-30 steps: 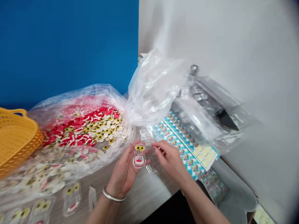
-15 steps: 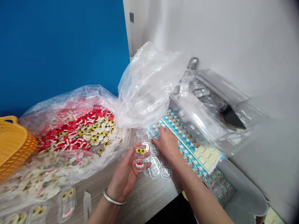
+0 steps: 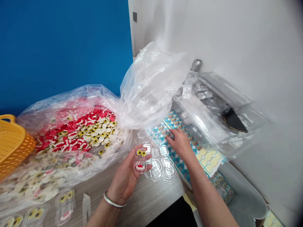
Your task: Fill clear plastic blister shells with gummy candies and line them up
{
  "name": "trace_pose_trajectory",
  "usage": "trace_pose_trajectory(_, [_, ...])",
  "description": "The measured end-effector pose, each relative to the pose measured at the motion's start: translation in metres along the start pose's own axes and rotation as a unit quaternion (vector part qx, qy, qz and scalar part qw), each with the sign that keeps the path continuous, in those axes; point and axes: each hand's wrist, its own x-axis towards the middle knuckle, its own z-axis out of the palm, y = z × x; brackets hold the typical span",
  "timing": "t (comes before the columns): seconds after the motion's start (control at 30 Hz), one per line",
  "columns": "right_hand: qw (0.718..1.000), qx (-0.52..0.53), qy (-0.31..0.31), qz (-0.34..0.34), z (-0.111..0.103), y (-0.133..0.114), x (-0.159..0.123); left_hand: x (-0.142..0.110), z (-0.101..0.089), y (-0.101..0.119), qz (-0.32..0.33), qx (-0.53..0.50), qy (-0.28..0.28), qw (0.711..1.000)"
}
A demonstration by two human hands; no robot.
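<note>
My left hand [image 3: 129, 178] is closed around a small clear plastic case [image 3: 140, 162], held face up. Two yellow eyes sit at its upper end and a red-and-white mouth at its lower end. My right hand [image 3: 181, 142] is over a printed sticker sheet [image 3: 176, 156] with blue patterns. Its thumb and index finger are bent and a little apart, with nothing visible between them. Beside the left hand, several empty clear cases [image 3: 160, 152] lie on the grey table [image 3: 153, 197].
At left, a plastic bag [image 3: 94, 91] holds many red mouth pieces and yellow eyes, next to an orange basket [image 3: 14, 143]. A crumpled white bag [image 3: 151, 88] stands behind. Clear packaging [image 3: 203, 116] lies at right. Filled cases [image 3: 65, 208] and a pale strip [image 3: 86, 206] are in front.
My right hand has moved right across the sticker sheets, uncovering more of the sheet and cases to its left. My left hand still holds the same case nearly in place.
</note>
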Motion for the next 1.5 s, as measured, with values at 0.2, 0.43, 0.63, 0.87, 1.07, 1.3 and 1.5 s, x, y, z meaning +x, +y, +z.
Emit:
trace_pose_trajectory(0.2, [0.996,-0.067,-0.037,-0.036,-0.004,-0.008,-0.001,0.0,0.003,-0.001,-0.003,0.008,0.001,1.0])
trace_pose_trajectory(0.43, [0.979,0.199,0.042,0.002,-0.007,-0.009,-0.012,0.002,0.002,-0.001,0.008,-0.018,-0.005,1.0])
trace_pose_trajectory(0.63, [0.825,0.55,-0.084,0.099,-0.017,-0.034,-0.048,0.003,0.002,-0.008,0.04,-0.088,-0.029,0.995])
trace_pose_trajectory(0.87, [0.79,0.578,-0.181,0.1,0.0,-0.078,-0.103,-0.005,-0.002,-0.015,0.077,-0.141,-0.076,0.984])
trace_pose_trajectory(1.07, [0.856,0.501,-0.112,0.068,0.018,-0.1,-0.129,-0.015,-0.015,-0.026,0.104,-0.078,-0.042,0.991])
trace_pose_trajectory(1.3, [0.886,0.435,-0.158,-0.018,0.029,-0.114,-0.149,-0.046,-0.05,-0.033,0.122,-0.1,-0.015,0.987])
trace_pose_trajectory(1.5, [0.786,0.53,-0.311,0.066,0.066,-0.149,-0.172,-0.085,-0.098,-0.043,0.196,-0.057,0.095,0.974])
